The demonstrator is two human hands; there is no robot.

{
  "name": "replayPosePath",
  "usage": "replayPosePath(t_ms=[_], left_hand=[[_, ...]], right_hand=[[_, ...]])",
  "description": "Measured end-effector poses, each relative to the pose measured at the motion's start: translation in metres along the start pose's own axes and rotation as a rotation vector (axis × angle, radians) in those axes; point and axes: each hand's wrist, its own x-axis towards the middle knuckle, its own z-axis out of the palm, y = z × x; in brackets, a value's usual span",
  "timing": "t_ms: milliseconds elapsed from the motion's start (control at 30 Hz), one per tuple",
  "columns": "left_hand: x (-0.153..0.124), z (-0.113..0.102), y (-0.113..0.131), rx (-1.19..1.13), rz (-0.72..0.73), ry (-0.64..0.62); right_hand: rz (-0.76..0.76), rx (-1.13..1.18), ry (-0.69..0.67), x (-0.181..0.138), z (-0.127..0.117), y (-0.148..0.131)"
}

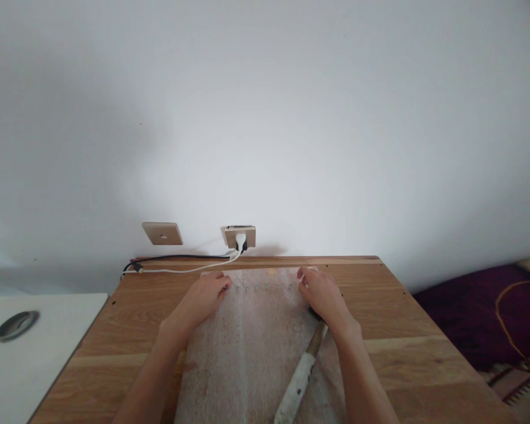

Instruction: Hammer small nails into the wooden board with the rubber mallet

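A worn, pale wooden board (pixel 247 353) lies on the table, with a row of small metal nails (pixel 256 288) standing near its far edge. At the left end of that row, the fingertips of my left hand (pixel 207 295) are pressed together over a tiny dark thing too small to make out. My right hand (pixel 321 292) is at the right end, fingers curled in a pinch; whatever they hold, if anything, is hidden. A hammer (pixel 297 386) with a white-wrapped handle lies slantwise on the board. Its dark head is partly covered by my right hand and wrist.
The wooden table (pixel 406 365) meets a white wall. A socket (pixel 240 237) holds a white plug; black and white cables (pixel 176 270) run left along the table's back. Beside it is a wall plate (pixel 162 233). A white surface (pixel 62 347) stands left, purple fabric (pixel 472 312) right.
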Motion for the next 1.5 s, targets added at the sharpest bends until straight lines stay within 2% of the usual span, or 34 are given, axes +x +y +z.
replayPosePath(t_ms=[267, 433, 833, 1067, 1500], left_hand=[[0.002, 0.001, 0.007, -0.021, -0.015, 0.053], [0.004, 0.005, 0.011, -0.03, 0.0, 0.037], [0.009, 0.017, 0.007, -0.047, 0.054, 0.055], [0.01, 0.019, 0.007, -0.014, 0.054, 0.071], [0.011, 0.02, 0.007, 0.015, 0.036, 0.062]], right_hand=[[-0.047, 0.092, -0.026, 0.001, 0.006, -0.006], [-0.057, 0.112, -0.039, 0.001, 0.007, -0.007], [-0.077, 0.143, -0.09, 0.002, 0.007, -0.014], [-0.049, 0.13, -0.071, 0.001, 0.005, -0.017], [-0.046, 0.063, -0.124, 0.001, 0.003, -0.018]])
